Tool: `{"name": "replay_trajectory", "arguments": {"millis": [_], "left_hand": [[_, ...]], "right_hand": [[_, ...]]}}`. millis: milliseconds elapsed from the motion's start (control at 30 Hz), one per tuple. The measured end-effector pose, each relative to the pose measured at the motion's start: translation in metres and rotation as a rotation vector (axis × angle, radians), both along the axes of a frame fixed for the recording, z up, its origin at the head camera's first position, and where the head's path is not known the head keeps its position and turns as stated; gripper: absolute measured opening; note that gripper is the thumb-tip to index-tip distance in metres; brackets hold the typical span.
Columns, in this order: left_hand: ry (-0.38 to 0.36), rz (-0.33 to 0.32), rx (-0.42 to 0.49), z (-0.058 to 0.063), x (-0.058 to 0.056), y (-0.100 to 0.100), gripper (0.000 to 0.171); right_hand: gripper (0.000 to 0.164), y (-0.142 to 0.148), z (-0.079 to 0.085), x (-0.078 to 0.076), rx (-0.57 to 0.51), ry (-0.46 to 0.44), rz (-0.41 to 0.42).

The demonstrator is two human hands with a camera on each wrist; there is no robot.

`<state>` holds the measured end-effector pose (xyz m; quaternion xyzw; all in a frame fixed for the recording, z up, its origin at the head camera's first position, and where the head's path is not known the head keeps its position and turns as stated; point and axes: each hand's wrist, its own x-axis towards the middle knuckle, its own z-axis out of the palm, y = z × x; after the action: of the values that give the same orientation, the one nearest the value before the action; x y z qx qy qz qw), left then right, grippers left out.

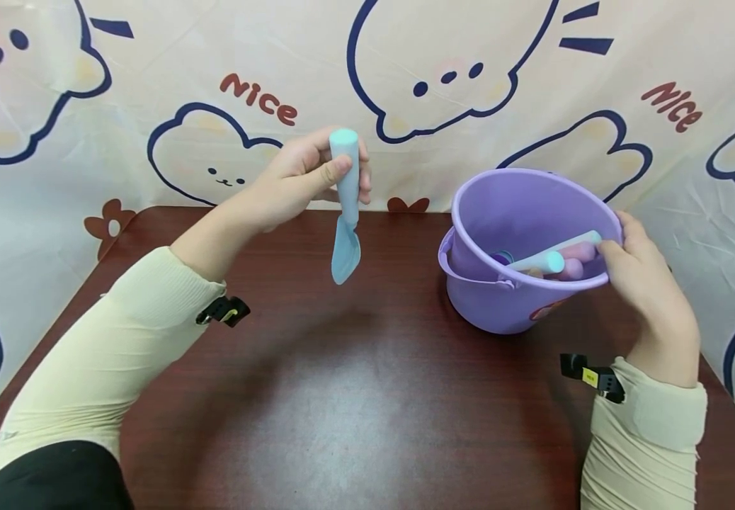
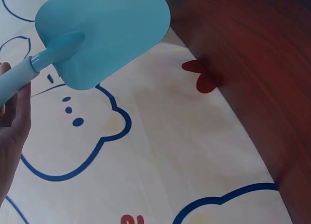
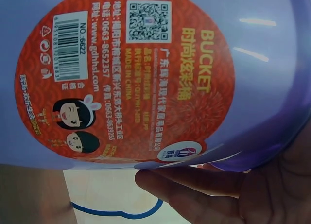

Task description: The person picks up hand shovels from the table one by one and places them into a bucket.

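My left hand (image 1: 291, 173) grips the pale blue handle of a small toy shovel (image 1: 345, 251) in the head view. Its blade hangs downward above the table, and in the left wrist view the broad teal blade (image 2: 112, 34) fills the upper part. On the right, my right hand (image 1: 651, 283) holds the rim of a purple bucket (image 1: 501, 304), thumb over the edge, and the bucket tilts. Several items with blue and pink handles (image 1: 552, 262) lie inside it; their other ends are hidden. Close up in the right wrist view is the bucket's red label (image 3: 121, 78).
A dark reddish-brown table (image 1: 316, 425) spans the space below both hands. Behind and beside it hangs a pale cloth (image 1: 316, 42) printed with cartoon outlines. The bucket's purple carrying handle (image 1: 469, 273) hangs down along its near side.
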<state>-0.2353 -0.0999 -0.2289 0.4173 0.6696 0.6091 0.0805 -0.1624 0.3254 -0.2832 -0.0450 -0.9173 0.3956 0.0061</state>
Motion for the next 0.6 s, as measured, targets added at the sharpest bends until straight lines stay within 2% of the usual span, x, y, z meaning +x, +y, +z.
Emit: {"name": "replay_trajectory", "arguments": {"millis": [333, 600], "left_hand": [[-0.014, 0.063, 0.091, 0.011, -0.004, 0.014, 0.018], [0.014, 0.105, 0.177, 0.024, -0.006, 0.029, 0.018]], "right_hand": [[0.062, -0.002, -0.001, 0.0, -0.022, 0.004, 0.006], [0.063, -0.002, -0.001, -0.001, -0.001, 0.004, -0.008]]}}
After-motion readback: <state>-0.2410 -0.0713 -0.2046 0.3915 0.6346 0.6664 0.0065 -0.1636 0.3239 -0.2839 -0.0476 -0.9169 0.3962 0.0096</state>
